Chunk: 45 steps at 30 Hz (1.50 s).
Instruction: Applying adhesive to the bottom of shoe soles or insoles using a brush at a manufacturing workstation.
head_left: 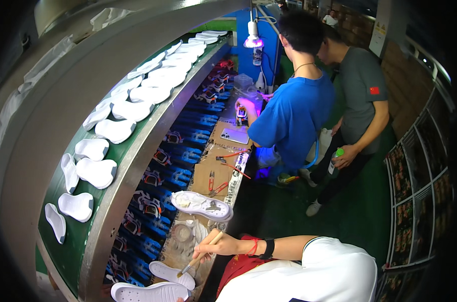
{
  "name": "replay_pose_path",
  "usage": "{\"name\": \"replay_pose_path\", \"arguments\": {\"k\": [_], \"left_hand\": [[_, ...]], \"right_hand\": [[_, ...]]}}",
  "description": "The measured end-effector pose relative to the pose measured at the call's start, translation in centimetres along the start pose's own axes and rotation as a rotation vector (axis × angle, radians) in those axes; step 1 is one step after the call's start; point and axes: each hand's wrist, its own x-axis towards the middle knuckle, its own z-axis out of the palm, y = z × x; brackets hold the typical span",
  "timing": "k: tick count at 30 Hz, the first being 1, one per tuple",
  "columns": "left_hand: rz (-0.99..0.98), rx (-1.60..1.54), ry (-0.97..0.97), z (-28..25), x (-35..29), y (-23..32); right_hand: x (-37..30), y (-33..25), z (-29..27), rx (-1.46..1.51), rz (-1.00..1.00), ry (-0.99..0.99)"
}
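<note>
My right hand (212,246) is closed around a wooden-handled brush (204,251). The brush's bristles touch a white shoe sole (163,270) lying on the near end of the bench. Below it, at the lower edge, is another white sole (143,292). Only a fingertip or so of my left hand (180,300) shows beside that lower sole; the rest is cut off, so its grip is unclear. Just beyond the brush stand a small round pot (182,232) and whitish scraps. A white sole (200,205) with crumpled material on it lies further along the bench.
A green conveyor (118,166) with several white soles runs along the left. Beneath it sit rows of blue clamp-like fixtures (180,176). Pliers (219,189) and a phone (235,136) lie on cardboard. A blue-shirted person (294,110) works under a purple lamp (253,40); another person (364,95) holds a bottle.
</note>
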Motion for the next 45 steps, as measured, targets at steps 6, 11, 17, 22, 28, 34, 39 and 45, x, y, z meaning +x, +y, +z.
{"name": "replay_pose_path", "arguments": {"k": [6, 11, 17, 22, 28, 34, 39, 45], "left_hand": [[-0.042, -0.067, 0.013, 0.2, 0.6, 0.3], [-0.079, -0.129, 0.019, 0.5, 1.2, 0.5], [-0.095, -0.210, 0.017, 0.7, 2.0, 1.0], [-0.167, -0.522, 0.079, 2.0, 2.6, 2.2], [-0.071, -0.588, 0.063, 2.7, 3.1, 3.9], [-0.042, -0.629, 0.114, 2.7, 2.2, 6.0], [-0.038, -0.602, 0.135, 3.0, 2.8, 6.4], [-0.014, -0.591, 0.133, 3.1, 3.1, 6.6]], "right_hand": [[0.1, 0.7, -0.6, -0.019, -0.003, -0.041], [0.2, 0.4, -0.4, -0.019, -0.002, -0.037], [0.2, 0.6, -0.2, -0.009, -0.015, -0.043], [-0.1, 0.3, -0.2, 0.005, -0.055, -0.034], [0.2, 0.8, -0.3, 0.017, -0.060, -0.048], [-0.2, 0.6, -0.4, -0.046, -0.106, -0.037], [-0.3, -0.3, 0.1, -0.015, -0.124, -0.014], [0.1, 0.4, -0.1, -0.048, -0.120, -0.040]]}}
